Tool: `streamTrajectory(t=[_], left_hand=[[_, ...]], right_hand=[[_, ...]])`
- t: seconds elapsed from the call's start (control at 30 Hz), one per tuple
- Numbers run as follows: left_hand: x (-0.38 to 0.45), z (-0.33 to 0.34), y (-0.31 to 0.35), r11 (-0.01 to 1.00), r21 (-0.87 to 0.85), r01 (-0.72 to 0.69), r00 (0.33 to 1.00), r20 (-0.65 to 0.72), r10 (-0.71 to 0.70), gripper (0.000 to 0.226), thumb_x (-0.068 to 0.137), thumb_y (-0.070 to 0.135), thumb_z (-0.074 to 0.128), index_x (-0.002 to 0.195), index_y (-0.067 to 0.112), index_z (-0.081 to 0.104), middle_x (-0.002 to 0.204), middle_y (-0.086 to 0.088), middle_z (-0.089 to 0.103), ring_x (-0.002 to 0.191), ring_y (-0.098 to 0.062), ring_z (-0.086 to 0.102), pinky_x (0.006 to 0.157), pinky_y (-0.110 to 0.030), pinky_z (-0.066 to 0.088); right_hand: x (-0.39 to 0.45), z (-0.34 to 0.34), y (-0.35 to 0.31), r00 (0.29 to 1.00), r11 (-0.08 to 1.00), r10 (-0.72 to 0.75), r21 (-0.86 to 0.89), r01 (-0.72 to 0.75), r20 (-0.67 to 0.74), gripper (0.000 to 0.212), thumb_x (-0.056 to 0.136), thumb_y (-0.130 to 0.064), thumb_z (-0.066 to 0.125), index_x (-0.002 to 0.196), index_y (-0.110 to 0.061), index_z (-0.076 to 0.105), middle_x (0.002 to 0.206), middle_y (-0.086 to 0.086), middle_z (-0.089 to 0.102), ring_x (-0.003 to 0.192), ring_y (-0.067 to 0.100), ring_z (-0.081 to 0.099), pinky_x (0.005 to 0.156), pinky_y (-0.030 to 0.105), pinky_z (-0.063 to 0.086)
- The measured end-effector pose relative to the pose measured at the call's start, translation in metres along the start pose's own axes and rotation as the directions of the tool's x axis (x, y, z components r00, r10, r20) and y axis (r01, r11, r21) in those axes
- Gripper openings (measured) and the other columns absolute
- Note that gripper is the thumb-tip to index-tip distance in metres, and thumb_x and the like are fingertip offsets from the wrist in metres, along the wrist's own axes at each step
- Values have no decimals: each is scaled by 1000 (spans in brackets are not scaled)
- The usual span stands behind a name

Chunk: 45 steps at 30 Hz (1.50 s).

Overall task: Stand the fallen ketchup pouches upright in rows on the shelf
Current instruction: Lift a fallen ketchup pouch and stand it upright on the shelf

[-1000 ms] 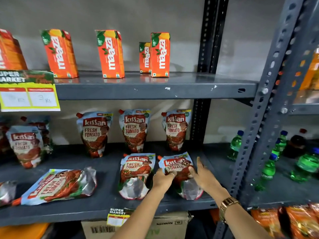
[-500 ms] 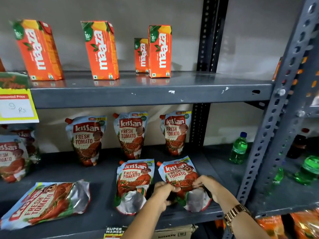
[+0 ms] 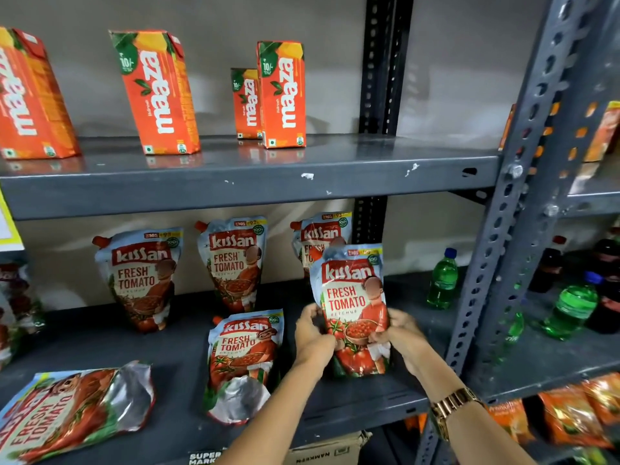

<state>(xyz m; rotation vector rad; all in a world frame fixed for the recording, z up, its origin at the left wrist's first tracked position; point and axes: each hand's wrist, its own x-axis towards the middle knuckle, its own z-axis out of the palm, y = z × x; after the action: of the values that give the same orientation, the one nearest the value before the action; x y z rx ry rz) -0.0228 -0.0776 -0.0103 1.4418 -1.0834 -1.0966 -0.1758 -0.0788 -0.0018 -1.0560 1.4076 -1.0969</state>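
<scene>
Both hands clasp one ketchup pouch [image 3: 352, 307] upright at lower centre-right of the frame: the left hand [image 3: 313, 333] has its grip closed on the left edge, the right hand [image 3: 399, 333] on the right. Its base sits on the grey shelf [image 3: 100, 344]. Just left, a fallen pouch [image 3: 243, 360] lies flat; another fallen one [image 3: 70, 407] lies lower left

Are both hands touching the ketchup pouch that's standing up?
Touching. The head view shows the left hand and right hand gripping the pouch by its sides.
</scene>
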Motion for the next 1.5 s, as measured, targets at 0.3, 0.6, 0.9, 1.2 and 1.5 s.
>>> streamTrajectory(t=[0.3,0.6,0.9,1.2,1.5], left_hand=[[18,-6,-9,963,238,-126,992,3,128,53,67,-13,65,112,7,46,113,-17,59,110,-25,56,94,-41,51],[7,-4,-31,989,136,54,989,129,-72,62,82,-1,58,138,9,33,137,-5,47,130,-25,44,106,-36,41],[-4,-3,-32,945,328,-9,977,204,-61,45,92,15,52,134,13,38,139,-15,46,131,-26,40,106,-34,36],[4,-40,2,992,123,-28,982,-184,51,51,80,-11,50,130,1,46,133,-19,54,119,-30,53,102,-35,43],[-2,-117,1,992,69,103,843,-536,-50,34,82,-4,52,116,0,58,120,-20,63,114,-34,57,97,-35,45]], right_hand=[[5,13,6,994,996,-75,-47,72,-81,45,73,23,56,110,-3,56,116,19,64,97,21,58,86,36,49],[-2,13,29,1000,1000,-1,-7,1,25,29,81,2,63,104,-15,56,113,6,62,104,18,55,93,32,40],[1,10,41,997,998,-50,22,51,-56,33,80,3,64,111,-4,55,116,11,60,107,24,57,94,35,45],[-26,29,40,819,872,-451,-370,321,-355,24,75,-7,68,84,-18,49,73,-4,49,65,19,52,55,22,38],[-41,87,35,913,847,-409,-371,381,5,2,82,-14,64,84,-15,65,68,-3,64,70,17,60,65,25,45]])
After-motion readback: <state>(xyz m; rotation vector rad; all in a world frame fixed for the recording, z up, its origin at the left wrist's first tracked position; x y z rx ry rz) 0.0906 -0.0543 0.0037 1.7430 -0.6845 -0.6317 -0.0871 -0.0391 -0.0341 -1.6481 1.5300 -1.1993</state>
